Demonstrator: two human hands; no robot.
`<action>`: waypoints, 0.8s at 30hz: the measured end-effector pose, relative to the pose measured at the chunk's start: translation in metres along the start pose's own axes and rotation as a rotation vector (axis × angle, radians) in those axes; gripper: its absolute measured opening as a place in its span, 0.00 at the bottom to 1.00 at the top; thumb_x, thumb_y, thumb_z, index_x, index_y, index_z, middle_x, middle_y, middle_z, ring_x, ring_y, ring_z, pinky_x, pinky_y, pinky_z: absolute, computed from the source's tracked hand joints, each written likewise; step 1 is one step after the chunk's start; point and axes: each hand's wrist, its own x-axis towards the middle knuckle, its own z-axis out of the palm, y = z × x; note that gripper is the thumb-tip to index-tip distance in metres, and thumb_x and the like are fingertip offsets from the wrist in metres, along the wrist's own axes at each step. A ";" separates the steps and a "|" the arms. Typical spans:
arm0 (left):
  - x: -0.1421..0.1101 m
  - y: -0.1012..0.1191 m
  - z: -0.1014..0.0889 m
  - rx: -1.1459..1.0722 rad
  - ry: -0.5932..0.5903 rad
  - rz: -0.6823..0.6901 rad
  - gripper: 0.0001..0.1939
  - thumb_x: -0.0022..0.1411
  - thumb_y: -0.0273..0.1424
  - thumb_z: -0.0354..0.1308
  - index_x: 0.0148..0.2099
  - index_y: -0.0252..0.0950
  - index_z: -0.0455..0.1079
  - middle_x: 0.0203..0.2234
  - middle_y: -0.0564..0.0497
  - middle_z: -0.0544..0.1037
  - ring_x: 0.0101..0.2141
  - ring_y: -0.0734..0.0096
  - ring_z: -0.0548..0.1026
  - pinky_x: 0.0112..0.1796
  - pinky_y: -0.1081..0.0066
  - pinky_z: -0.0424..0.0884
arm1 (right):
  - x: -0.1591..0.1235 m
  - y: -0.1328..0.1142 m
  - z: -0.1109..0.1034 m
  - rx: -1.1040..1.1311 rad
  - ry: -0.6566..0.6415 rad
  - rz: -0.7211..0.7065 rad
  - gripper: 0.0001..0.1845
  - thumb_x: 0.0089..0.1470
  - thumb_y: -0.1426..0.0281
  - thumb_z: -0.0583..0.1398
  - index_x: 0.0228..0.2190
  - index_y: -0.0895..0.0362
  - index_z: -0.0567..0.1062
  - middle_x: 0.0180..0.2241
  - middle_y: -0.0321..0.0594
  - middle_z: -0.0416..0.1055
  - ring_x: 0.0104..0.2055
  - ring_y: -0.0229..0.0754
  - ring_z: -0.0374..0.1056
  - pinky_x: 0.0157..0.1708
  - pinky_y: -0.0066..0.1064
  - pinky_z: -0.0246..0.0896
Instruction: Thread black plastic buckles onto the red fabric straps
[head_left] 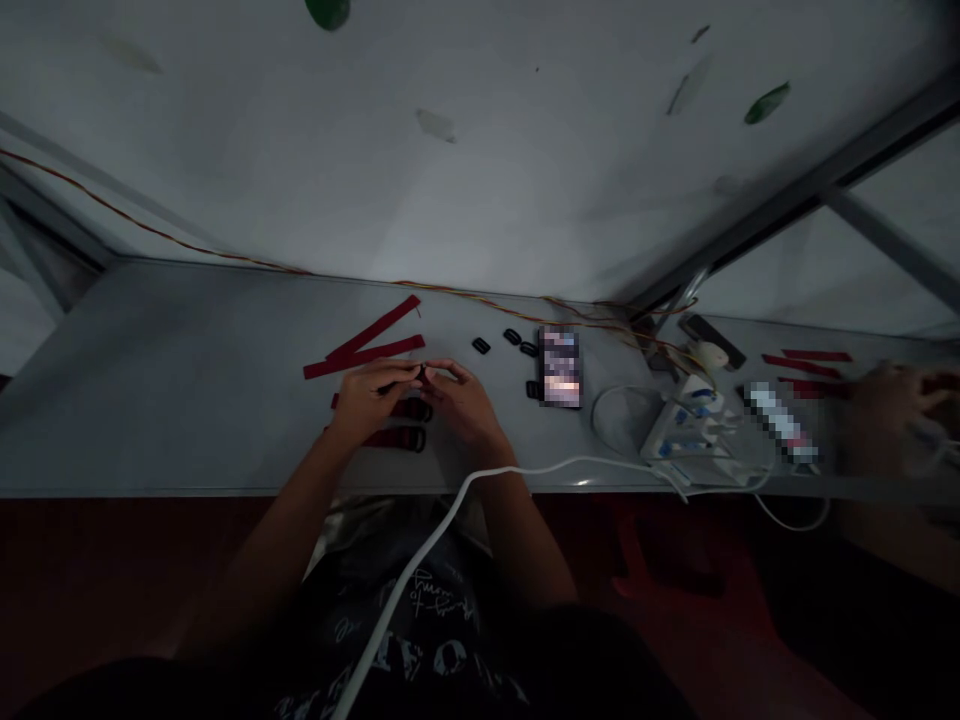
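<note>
My left hand [369, 402] and my right hand [461, 402] meet over the grey table, fingertips pinched together. A small black buckle [422, 372] shows as a dark bit between them, mostly covered by the fingers; whether a strap runs through it I cannot tell. Under and beside my hands lie two red straps, the lower strap [382, 438] ending in a black buckle [417, 439]. Beyond my left hand rest a flat red strap [386, 350] and a slanting red strap [379, 328]. Several loose black buckles, one of them a slider buckle [481, 345], lie right of my hands.
A lit phone [560, 368] lies to the right. Past it are a power strip [690, 430] and a white cable [555, 466] crossing my right forearm. Another person's hand [889, 410] is by red straps [817, 355] and a second phone [780, 422].
</note>
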 end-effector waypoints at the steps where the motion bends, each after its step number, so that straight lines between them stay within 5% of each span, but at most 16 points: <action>1: 0.000 0.001 -0.001 0.029 -0.034 0.027 0.08 0.68 0.34 0.63 0.45 0.42 0.83 0.46 0.49 0.85 0.48 0.63 0.83 0.53 0.61 0.80 | 0.000 -0.003 0.000 -0.004 0.022 -0.016 0.22 0.40 0.63 0.77 0.37 0.54 0.78 0.35 0.36 0.81 0.36 0.36 0.75 0.40 0.29 0.70; 6: 0.004 0.006 -0.002 0.105 -0.103 -0.002 0.16 0.74 0.33 0.52 0.58 0.41 0.76 0.51 0.49 0.83 0.50 0.65 0.82 0.53 0.63 0.79 | 0.000 -0.011 0.001 -0.011 0.104 -0.112 0.21 0.40 0.66 0.75 0.34 0.54 0.74 0.33 0.35 0.81 0.37 0.37 0.76 0.42 0.30 0.71; 11: 0.012 -0.001 -0.002 0.184 -0.089 0.175 0.10 0.70 0.30 0.58 0.47 0.39 0.81 0.44 0.48 0.86 0.44 0.64 0.84 0.50 0.62 0.81 | 0.003 -0.007 0.004 -0.019 0.098 -0.158 0.20 0.41 0.65 0.74 0.30 0.53 0.69 0.33 0.34 0.81 0.39 0.39 0.77 0.46 0.33 0.73; 18: 0.019 -0.001 -0.005 0.350 -0.118 0.308 0.08 0.68 0.29 0.59 0.44 0.38 0.79 0.39 0.47 0.86 0.41 0.63 0.84 0.48 0.64 0.81 | 0.001 -0.009 0.005 -0.027 0.016 -0.142 0.19 0.40 0.66 0.75 0.26 0.54 0.71 0.32 0.34 0.81 0.39 0.38 0.78 0.46 0.31 0.71; 24: 0.022 0.002 -0.004 0.559 -0.136 0.351 0.07 0.65 0.28 0.56 0.40 0.37 0.76 0.36 0.46 0.84 0.40 0.61 0.83 0.43 0.66 0.79 | 0.000 -0.007 0.006 -0.142 -0.002 -0.148 0.20 0.42 0.64 0.76 0.35 0.54 0.76 0.29 0.32 0.81 0.32 0.34 0.75 0.38 0.27 0.69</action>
